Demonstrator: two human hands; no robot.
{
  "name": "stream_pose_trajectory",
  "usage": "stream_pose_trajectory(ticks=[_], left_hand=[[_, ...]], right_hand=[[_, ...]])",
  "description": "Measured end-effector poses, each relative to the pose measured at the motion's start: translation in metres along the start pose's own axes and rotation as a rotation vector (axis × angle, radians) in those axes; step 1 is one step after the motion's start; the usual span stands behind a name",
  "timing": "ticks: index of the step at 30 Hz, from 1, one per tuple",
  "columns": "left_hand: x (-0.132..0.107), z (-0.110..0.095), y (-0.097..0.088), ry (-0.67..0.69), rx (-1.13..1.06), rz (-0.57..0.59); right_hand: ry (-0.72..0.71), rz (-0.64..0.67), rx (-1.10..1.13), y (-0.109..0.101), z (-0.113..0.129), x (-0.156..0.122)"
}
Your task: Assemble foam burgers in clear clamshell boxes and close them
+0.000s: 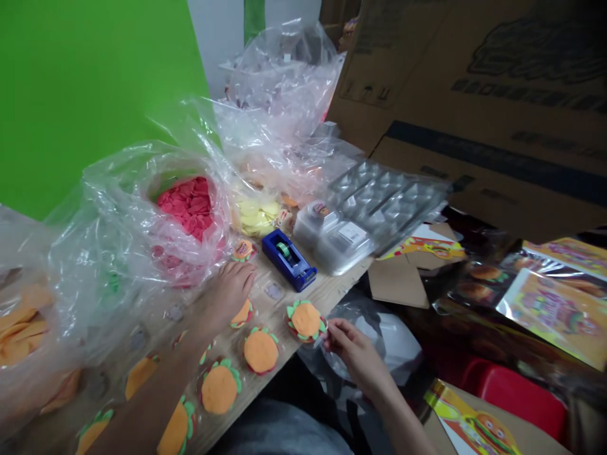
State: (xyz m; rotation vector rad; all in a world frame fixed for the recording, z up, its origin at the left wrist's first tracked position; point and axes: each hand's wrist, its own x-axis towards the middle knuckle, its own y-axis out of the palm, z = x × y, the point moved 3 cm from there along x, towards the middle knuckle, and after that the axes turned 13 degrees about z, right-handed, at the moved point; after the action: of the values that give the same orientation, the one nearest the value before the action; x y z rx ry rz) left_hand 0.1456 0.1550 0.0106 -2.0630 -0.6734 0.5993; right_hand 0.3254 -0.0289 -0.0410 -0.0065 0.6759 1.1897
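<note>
My left hand lies on the wooden board, fingers curled down over a small felt burger piece. My right hand hovers at the board's near edge, its fingertips pinched together right beside an orange felt burger with green and red layers. Whether the fingers hold anything is too small to make out. More felt burgers lie in a row toward me, among them one and another.
A blue tape dispenser sits behind the burgers. Clear bags hold red felt discs, yellow discs and orange discs. Clear plastic trays lie at right. Cardboard boxes and printed burger packaging fill the right side.
</note>
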Motion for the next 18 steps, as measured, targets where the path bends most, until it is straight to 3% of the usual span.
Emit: stream_pose_trajectory(ticks=[5, 9, 11, 14, 16, 18], left_hand=[[0.003, -0.025, 0.007, -0.013, -0.051, 0.012], [-0.006, -0.04, -0.005, -0.084, -0.23, -0.008], [-0.018, -0.048, -0.013, -0.12, -0.535, -0.017], [-0.042, -0.064, -0.02, -0.065, -1.015, -0.106], [-0.058, -0.076, -0.024, -0.005, -1.052, -0.162], [-0.072, -0.084, -0.024, 0.017, -0.923, -0.154]], right_hand=[[-0.008, -0.042, 0.071, -0.01, -0.003, -0.018], [-0.042, -0.067, 0.11, -0.001, 0.012, -0.031], [-0.053, -0.044, 0.118, 0.011, 0.024, -0.038], [-0.07, 0.049, 0.121, 0.038, 0.042, -0.05], [-0.063, 0.125, 0.15, 0.057, 0.052, -0.055], [-0.038, 0.187, 0.188, 0.074, 0.058, -0.057]])
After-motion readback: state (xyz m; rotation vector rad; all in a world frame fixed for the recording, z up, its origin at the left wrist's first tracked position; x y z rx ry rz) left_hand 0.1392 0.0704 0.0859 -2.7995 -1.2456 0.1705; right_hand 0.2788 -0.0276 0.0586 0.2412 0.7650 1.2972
